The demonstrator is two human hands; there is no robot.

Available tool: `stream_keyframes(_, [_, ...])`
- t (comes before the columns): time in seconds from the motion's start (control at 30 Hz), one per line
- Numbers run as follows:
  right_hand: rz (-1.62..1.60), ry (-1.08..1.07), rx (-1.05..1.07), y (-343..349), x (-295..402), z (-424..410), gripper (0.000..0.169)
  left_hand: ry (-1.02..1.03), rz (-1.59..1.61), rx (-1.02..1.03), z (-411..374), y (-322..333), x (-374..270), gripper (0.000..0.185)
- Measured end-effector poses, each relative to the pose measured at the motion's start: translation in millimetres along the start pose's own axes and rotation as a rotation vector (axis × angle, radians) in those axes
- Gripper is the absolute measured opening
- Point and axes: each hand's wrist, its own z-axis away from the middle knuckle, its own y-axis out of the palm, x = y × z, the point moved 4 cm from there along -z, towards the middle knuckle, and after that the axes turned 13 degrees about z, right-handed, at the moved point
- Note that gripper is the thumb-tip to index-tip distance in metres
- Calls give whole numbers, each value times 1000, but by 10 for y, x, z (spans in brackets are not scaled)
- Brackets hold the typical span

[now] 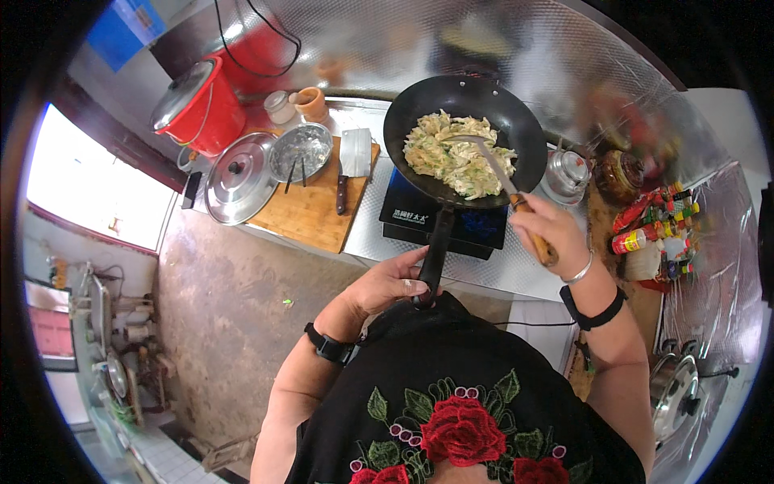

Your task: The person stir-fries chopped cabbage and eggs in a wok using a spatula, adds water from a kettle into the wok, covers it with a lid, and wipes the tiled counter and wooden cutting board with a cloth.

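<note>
My left hand (393, 283) grips the black handle (436, 248) of a dark wok (521, 112). In my right hand (553, 233) is the wooden grip of a metal spatula (497, 168). Its blade lies over pale, green-flecked shredded food (438, 151), which looks like egg or batter with vegetables. The food covers the wok's middle and left side. Under the wok is a black induction cooker (408, 209), its panel partly lit blue; the pan hides its rear part.
Left of the cooker, a wooden cutting board (308, 212) bears a cleaver (342, 195) and a metal bowl (314, 145) with chopsticks. A pot lid (233, 181) and red bucket (214, 124) stand farther left. On the right are a metal kettle (567, 172), a brown pot (620, 172) and several seasoning bottles (635, 241).
</note>
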Motion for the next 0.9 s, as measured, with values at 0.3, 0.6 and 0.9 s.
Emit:
stream_keyframes(0.3, [57,20,-58,100,211,-49,29,-35,-6,30,-28,-50,-19,84])
stream_keyframes(0.6, [115,61,-119,18,397,-104,30,-92,-32,85,-79,-147,-25,81])
stream_keyframes(0.9, [170,54,-17,148,644,104,38,-154,-47,147,-134,-159,-83,83])
